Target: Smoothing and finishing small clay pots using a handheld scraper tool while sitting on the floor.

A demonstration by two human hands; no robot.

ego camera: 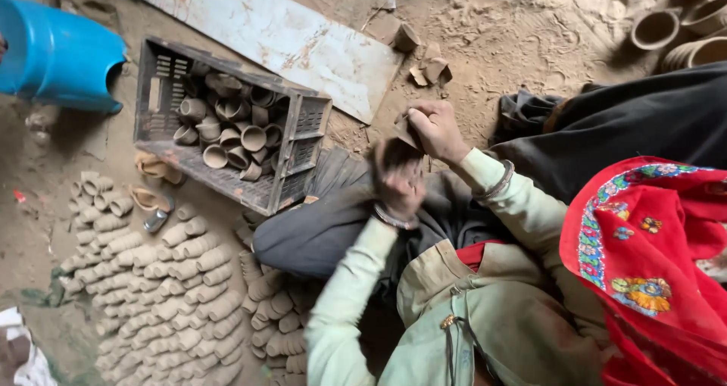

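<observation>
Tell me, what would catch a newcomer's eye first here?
Probably the rows of stacked clay cups laid on the dirt floor at lower left, and the dark crate above them, full of loose cups. At centre, the right hand holds a small clay piece, with the blurred left hand just below it.

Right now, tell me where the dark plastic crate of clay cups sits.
In the head view the crate lies upper left of centre on the dirt floor, left of both hands, between the pale board and the stacked cups.

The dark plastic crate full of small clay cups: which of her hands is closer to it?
Left. The left hand is just right of the dark plastic crate; the right hand, gripping a small clay cup, is farther right.
</observation>
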